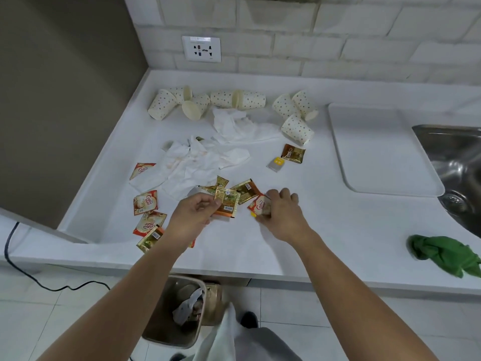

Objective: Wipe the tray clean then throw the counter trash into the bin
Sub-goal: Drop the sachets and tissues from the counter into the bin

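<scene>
My left hand [194,217] pinches a gold and orange sachet [227,203] just above the white counter [325,230]. My right hand [282,213] closes on a red Coffee mate sachet [260,205] lying on the counter. More empty sachets [148,217] lie at the left, with crumpled stained tissues [192,162] behind them. Several dotted paper cups [197,102] lie tipped over near the wall. A white tray [380,149] rests beside the sink. The bin [179,313] stands on the floor below the counter edge, with paper inside.
A steel sink [458,165] sits at the right. A green cloth [445,254] lies crumpled by the counter's front right edge. A wall socket [201,49] is on the tiled wall. A black cable [28,274] runs over the floor at the left.
</scene>
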{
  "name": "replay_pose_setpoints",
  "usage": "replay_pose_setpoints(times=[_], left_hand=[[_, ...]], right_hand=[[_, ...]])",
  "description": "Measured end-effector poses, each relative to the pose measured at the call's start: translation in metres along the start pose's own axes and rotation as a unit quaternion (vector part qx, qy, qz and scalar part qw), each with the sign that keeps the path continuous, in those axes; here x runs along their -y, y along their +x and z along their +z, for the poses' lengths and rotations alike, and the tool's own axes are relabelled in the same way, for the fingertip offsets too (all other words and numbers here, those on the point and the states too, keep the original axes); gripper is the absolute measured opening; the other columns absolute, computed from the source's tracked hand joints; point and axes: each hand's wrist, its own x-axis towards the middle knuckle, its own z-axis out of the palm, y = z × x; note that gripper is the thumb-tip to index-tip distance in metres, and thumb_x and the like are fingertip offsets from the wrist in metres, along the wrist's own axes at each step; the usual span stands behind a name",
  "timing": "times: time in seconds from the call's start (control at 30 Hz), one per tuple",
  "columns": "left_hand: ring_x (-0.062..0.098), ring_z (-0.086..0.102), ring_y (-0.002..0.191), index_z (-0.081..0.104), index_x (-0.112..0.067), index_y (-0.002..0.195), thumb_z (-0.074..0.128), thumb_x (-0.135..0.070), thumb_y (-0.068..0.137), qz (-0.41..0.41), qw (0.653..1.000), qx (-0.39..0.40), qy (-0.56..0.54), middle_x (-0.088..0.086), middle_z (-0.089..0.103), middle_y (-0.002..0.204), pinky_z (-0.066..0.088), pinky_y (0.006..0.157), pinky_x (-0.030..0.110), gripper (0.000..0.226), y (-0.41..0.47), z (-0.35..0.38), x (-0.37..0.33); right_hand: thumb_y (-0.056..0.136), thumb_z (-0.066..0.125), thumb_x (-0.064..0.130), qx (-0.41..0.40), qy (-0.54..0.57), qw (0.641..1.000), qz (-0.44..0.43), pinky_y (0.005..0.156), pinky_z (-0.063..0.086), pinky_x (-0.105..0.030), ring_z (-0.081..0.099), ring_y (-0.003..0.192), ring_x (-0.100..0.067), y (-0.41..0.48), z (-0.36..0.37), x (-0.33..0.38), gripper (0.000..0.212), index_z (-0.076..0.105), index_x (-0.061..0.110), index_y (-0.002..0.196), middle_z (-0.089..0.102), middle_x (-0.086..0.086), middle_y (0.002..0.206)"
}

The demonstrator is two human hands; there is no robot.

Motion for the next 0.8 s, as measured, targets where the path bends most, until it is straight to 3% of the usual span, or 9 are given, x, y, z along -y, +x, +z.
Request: replay_pose_setpoints(times=[0.1, 0.2, 0.3, 0.37, 0.43, 0.53, 0.63, 0.7, 0.8], left_hand=[[0.011, 0.062, 0.075, 0.076, -0.017, 0.102, 0.073, -0.034, 0.095, -0.008, 1.0, -0.003, 0.008, 0.003, 0.076, 0.095, 0.051, 0.07, 0.028, 0.019, -0.001, -0.001, 0.0], [0.014, 0.058, 0.07, 0.075, -0.019, 0.097, 0.073, -0.035, 0.094, -0.013, 1.0, -0.01, 0.019, 0.003, 0.074, 0.091, 0.049, 0.068, 0.03, 0.016, 0.001, -0.004, 0.002], [0.013, 0.059, 0.068, 0.073, -0.019, 0.098, 0.07, -0.036, 0.097, -0.015, 0.999, -0.024, 0.04, -0.001, 0.073, 0.091, 0.047, 0.063, 0.026, 0.017, 0.002, -0.007, 0.0], [0.014, 0.06, 0.07, 0.072, -0.018, 0.1, 0.067, -0.036, 0.099, -0.02, 0.998, -0.03, 0.048, -0.001, 0.073, 0.095, 0.049, 0.065, 0.027, 0.018, 0.004, -0.008, -0.002], [0.015, 0.06, 0.07, 0.071, -0.016, 0.1, 0.065, -0.033, 0.1, -0.019, 0.998, -0.035, 0.051, 0.0, 0.072, 0.094, 0.048, 0.065, 0.027, 0.017, 0.006, -0.008, -0.005], [0.013, 0.059, 0.069, 0.069, -0.016, 0.095, 0.064, -0.029, 0.101, -0.024, 0.998, -0.037, 0.05, -0.004, 0.07, 0.086, 0.046, 0.062, 0.026, 0.015, 0.01, -0.007, -0.007], [0.009, 0.059, 0.067, 0.069, -0.016, 0.095, 0.065, -0.029, 0.1, -0.015, 0.997, -0.025, 0.07, -0.008, 0.07, 0.083, 0.044, 0.062, 0.025, 0.015, 0.014, -0.006, -0.007], [0.008, 0.065, 0.079, 0.069, -0.016, 0.097, 0.066, -0.031, 0.1, 0.0, 0.993, -0.014, 0.117, -0.008, 0.072, 0.092, 0.045, 0.068, 0.025, 0.016, 0.018, -0.006, -0.005], [0.011, 0.061, 0.096, 0.067, -0.019, 0.097, 0.065, -0.033, 0.099, 0.051, 0.972, 0.009, 0.227, -0.007, 0.063, 0.101, 0.046, 0.081, 0.027, 0.014, 0.025, -0.004, -0.003]], right_hand=[[0.086, 0.072, 0.033, 0.023, 0.062, 0.997, 0.037, 0.087, 0.04, -0.036, 0.051, 0.11, -0.03, 0.01, -0.003, -0.002, 0.049, 0.051, 0.01, 0.124, 0.055, -0.012, 0.116], [0.093, 0.065, 0.021, 0.049, 0.221, 0.973, 0.054, 0.065, 0.045, -0.031, 0.061, 0.094, -0.025, 0.014, -0.023, -0.003, 0.025, 0.057, 0.01, 0.113, 0.063, -0.009, 0.106], [0.098, 0.055, 0.019, 0.06, 0.324, 0.942, 0.057, 0.067, 0.045, -0.034, 0.06, 0.082, -0.023, 0.02, -0.04, 0.004, 0.007, 0.058, 0.014, 0.1, 0.063, -0.007, 0.094], [0.098, 0.053, 0.021, 0.048, 0.343, 0.937, 0.055, 0.066, 0.041, -0.034, 0.055, 0.079, -0.023, 0.03, -0.047, 0.015, 0.011, 0.057, 0.013, 0.092, 0.059, -0.005, 0.088], [0.097, 0.052, 0.025, 0.041, 0.284, 0.958, 0.028, 0.074, 0.042, -0.037, 0.051, 0.089, -0.025, 0.044, -0.049, 0.026, 0.015, 0.054, 0.012, 0.09, 0.056, -0.01, 0.096], [0.095, 0.053, 0.033, 0.055, 0.123, 0.99, -0.043, 0.098, 0.036, -0.042, 0.04, 0.108, -0.027, 0.06, -0.038, 0.039, 0.02, 0.05, 0.013, 0.09, 0.048, -0.009, 0.107], [0.089, 0.065, 0.036, 0.069, 0.008, 0.992, -0.109, 0.092, 0.039, -0.042, 0.04, 0.114, -0.031, 0.069, -0.022, 0.044, 0.038, 0.054, 0.01, 0.114, 0.046, -0.009, 0.122], [0.085, 0.071, 0.029, 0.058, -0.053, 0.987, -0.138, 0.082, 0.041, -0.04, 0.039, 0.116, -0.031, 0.072, -0.014, 0.042, 0.047, 0.051, 0.011, 0.123, 0.044, -0.006, 0.128], [0.083, 0.073, 0.024, 0.042, -0.04, 0.992, -0.115, 0.081, 0.04, -0.04, 0.039, 0.115, -0.031, 0.077, -0.007, 0.036, 0.055, 0.048, 0.019, 0.131, 0.041, -0.006, 0.125]])
